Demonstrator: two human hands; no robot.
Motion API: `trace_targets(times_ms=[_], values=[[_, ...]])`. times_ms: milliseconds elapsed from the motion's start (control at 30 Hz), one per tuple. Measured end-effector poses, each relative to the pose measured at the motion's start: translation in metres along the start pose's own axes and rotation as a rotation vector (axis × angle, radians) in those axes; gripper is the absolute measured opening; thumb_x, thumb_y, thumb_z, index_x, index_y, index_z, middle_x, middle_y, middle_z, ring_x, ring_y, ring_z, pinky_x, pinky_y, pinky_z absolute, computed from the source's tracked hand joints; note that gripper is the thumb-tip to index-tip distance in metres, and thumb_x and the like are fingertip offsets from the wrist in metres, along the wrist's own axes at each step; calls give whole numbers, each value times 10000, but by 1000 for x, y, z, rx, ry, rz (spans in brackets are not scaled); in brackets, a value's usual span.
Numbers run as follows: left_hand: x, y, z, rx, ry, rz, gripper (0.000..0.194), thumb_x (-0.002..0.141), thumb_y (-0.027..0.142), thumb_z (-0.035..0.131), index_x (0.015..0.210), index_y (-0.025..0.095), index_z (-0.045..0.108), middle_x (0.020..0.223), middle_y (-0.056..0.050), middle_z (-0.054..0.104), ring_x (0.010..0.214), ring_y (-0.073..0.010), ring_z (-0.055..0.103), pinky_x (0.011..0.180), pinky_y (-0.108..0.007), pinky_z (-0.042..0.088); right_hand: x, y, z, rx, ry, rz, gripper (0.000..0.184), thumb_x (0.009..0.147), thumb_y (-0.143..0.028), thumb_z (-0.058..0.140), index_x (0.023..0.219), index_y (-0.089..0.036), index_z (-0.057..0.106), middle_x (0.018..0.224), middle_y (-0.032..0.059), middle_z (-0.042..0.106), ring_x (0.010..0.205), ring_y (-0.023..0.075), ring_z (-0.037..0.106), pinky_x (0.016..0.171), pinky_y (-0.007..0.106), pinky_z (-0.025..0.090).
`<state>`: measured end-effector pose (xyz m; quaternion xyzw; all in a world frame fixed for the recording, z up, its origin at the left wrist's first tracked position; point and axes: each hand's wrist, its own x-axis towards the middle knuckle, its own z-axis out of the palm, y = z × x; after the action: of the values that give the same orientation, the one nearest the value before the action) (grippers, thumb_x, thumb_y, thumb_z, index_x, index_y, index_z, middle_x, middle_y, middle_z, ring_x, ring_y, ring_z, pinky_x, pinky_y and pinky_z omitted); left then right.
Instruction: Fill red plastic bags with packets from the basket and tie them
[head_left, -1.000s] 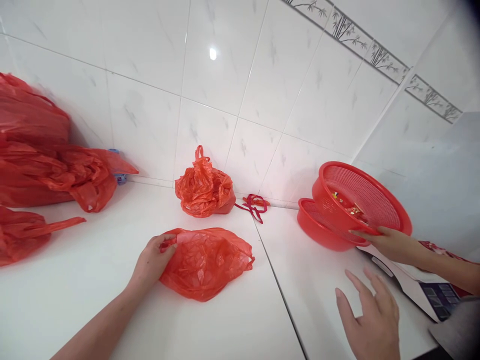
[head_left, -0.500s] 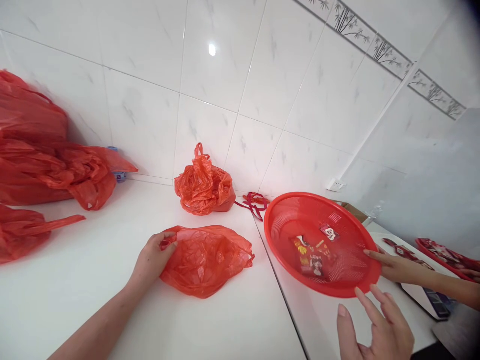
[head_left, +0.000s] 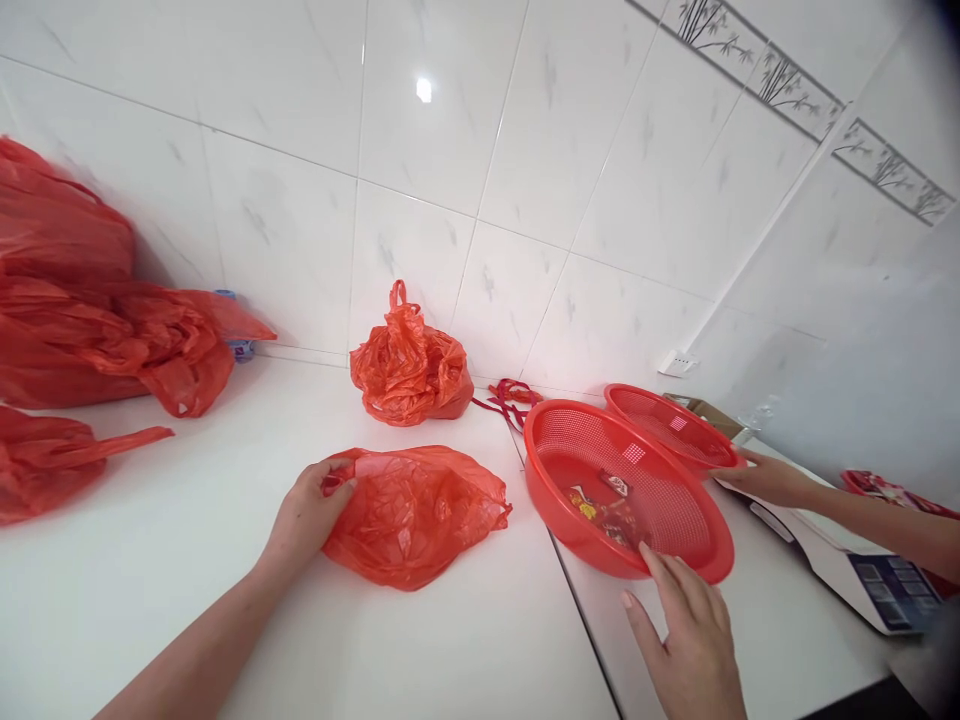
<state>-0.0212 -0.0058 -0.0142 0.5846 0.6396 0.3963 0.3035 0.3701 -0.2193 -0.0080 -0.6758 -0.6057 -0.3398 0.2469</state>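
Pinched in my left hand [head_left: 311,510] is the edge of a red plastic bag [head_left: 420,520], which lies on the white table with its mouth spread open. My right hand [head_left: 694,630] has its fingers apart at the near rim of a red plastic basket [head_left: 555,500]; whether the fingertips touch it I cannot tell. Several small wrapped snack packets [head_left: 604,510] lie in the bottom of this basket. Behind it, a co-worker's hand [head_left: 765,475] is at the rim of a second red basket [head_left: 675,420].
A crumpled red bag [head_left: 412,370] stands by the tiled wall, beside some dark red ribbons [head_left: 514,400]. Large red bags [head_left: 67,300] fill the left side. On the right is a white device like a scale [head_left: 840,560], with a cardboard box [head_left: 701,408] behind.
The two baskets, seen as one before, are now apart; the co-worker's hand has moved back with one. My right hand has moved left and forward to the basket with packets.
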Motion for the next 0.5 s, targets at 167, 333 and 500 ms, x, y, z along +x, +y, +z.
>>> trace_targets(times_ms=[167,333,500], values=[[0,3,-2,-35,17,-10,439,768,407,505,1171,240,557,1137,-66,625,938,-226,632,772,-318,504,1,12,-8,-42,-9,-7,421,876,-471,467,1134,-181,631,956,118,583,892,271,547,813,445,437],[0,4,-2,-79,41,-35,487,774,416,497,1224,231,524,1152,-70,621,973,-230,628,795,-316,499,-2,22,-20,-83,-69,-7,442,871,-496,454,1103,-184,663,898,109,600,811,256,564,749,431,442],[-1,5,-2,-83,33,-37,478,769,413,498,1211,235,535,1141,-68,624,956,-227,631,774,-307,503,-11,53,-36,-37,-177,-4,408,865,-502,450,1052,-219,677,889,82,650,788,243,608,703,396,470]])
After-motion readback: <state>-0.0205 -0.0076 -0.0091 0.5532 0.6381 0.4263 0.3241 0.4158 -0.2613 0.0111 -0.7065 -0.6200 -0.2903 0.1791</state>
